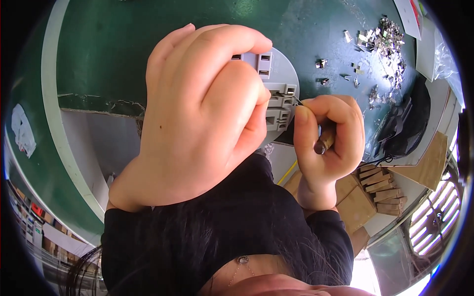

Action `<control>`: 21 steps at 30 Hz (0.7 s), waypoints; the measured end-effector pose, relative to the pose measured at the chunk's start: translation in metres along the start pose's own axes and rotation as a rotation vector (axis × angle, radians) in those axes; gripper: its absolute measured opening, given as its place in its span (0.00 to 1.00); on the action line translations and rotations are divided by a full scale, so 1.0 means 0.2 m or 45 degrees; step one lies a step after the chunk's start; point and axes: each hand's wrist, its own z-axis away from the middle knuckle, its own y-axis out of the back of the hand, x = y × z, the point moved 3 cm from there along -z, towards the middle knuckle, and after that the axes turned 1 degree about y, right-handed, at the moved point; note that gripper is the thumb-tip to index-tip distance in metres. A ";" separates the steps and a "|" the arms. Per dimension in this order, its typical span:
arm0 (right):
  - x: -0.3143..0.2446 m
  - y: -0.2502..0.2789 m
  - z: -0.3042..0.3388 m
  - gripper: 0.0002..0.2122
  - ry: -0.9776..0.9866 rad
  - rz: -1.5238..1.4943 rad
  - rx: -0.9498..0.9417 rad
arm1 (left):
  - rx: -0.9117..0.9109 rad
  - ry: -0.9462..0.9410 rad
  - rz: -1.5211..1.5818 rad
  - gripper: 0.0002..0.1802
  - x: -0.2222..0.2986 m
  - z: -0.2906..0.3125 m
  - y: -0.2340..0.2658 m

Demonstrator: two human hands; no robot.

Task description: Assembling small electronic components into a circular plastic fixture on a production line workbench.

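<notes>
Grey plastic part (276, 91) in left-hand grip (202, 113), right-hand tool (323, 140) alongside.

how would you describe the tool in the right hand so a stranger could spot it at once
Start at the green table, then find the grey slotted plastic part gripped by the big left hand. Just right of it, the smaller right hand grips a brown-handled tool, its thin metal tip touching the part, unlike the loose metal clips scattered beyond.

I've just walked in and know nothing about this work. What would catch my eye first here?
The big left hand fills the middle, gripping a grey plastic part with square slots. Right beside it, the right hand holds a wooden-handled tool with its thin tip at that part. At the upper right, a glittering heap of small metal clips lies on the green table.
</notes>
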 end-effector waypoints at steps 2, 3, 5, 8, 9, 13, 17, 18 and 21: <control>-0.01 0.00 0.00 0.13 0.013 0.000 0.001 | -0.004 -0.002 -0.008 0.13 0.00 0.00 0.00; 0.00 0.00 0.00 0.13 0.012 0.001 0.000 | -0.006 -0.004 -0.019 0.13 0.00 0.00 0.00; -0.01 0.00 0.00 0.13 0.047 0.035 -0.010 | -0.007 -0.005 -0.029 0.13 0.00 -0.01 0.01; -0.01 0.00 0.00 0.13 0.118 0.086 -0.006 | 0.002 -0.011 -0.046 0.14 0.00 -0.01 0.00; -0.01 -0.01 -0.01 0.13 0.171 0.119 0.005 | 0.002 -0.010 -0.045 0.14 0.00 -0.01 0.00; -0.01 0.00 -0.04 0.14 0.322 0.231 -0.049 | 0.021 -0.015 -0.042 0.13 0.00 0.00 -0.01; -0.06 0.08 -0.15 0.13 0.475 0.375 -0.334 | 0.014 -0.023 -0.018 0.14 0.00 -0.01 -0.01; -0.09 0.10 -0.18 0.12 0.525 0.430 -0.461 | 0.009 -0.032 -0.014 0.14 0.00 -0.01 -0.01; -0.24 0.10 -0.26 0.12 0.556 0.676 -0.744 | 0.031 -0.028 -0.022 0.14 0.00 0.02 0.00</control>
